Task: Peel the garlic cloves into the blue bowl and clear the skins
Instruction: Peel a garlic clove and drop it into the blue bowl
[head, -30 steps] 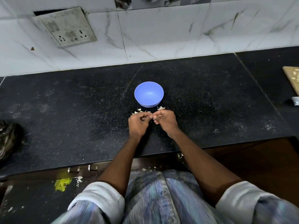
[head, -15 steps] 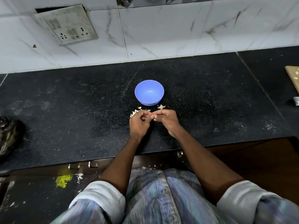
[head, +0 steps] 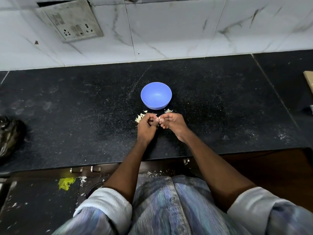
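Whatever the left hand and right hand pinch between their fingertips is too small to make out; the skins lie partly hidden behind the left hand's knuckles

Your blue bowl sits upright on the black counter, nothing visible inside. Two little heaps of pale garlic skins lie right in front of it: one front-left, a smaller one front-right.

Left hand, right hand — curled, fingertips together
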`<state>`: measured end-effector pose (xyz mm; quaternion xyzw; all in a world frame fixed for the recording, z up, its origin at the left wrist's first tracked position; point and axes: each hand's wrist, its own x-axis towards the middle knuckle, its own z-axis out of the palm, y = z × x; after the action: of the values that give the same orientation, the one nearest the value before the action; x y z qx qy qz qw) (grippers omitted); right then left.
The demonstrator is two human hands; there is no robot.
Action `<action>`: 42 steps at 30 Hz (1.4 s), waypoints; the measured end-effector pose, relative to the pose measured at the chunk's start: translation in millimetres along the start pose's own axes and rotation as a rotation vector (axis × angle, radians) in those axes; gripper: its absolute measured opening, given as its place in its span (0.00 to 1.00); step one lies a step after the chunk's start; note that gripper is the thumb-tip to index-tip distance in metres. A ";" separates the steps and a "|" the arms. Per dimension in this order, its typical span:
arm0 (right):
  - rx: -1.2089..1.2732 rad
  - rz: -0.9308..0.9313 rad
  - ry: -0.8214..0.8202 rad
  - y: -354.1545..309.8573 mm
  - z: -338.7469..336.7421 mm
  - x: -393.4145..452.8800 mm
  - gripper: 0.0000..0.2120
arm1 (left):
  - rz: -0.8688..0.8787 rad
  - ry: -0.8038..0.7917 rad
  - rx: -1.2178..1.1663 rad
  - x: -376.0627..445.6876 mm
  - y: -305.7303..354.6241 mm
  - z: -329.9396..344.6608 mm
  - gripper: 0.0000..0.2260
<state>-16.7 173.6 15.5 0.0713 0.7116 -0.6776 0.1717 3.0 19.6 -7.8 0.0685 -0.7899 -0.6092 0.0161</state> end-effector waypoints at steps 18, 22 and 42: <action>0.083 0.253 -0.089 -21.5 -16.4 15.5 0.04 | 0.131 0.119 0.125 -0.7 0.6 1.8 0.08; 0.030 0.175 -0.004 -16.9 -13.6 18.2 0.05 | 0.000 0.128 -0.027 -0.5 2.5 6.1 0.08; -0.034 0.139 0.064 -10.6 -4.3 11.2 0.05 | -0.218 0.160 -0.138 2.3 3.8 25.8 0.03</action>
<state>-31.3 175.6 21.8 0.1391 0.7215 -0.6491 0.1968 -2.4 45.1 -10.9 0.2010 -0.7304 -0.6526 0.0173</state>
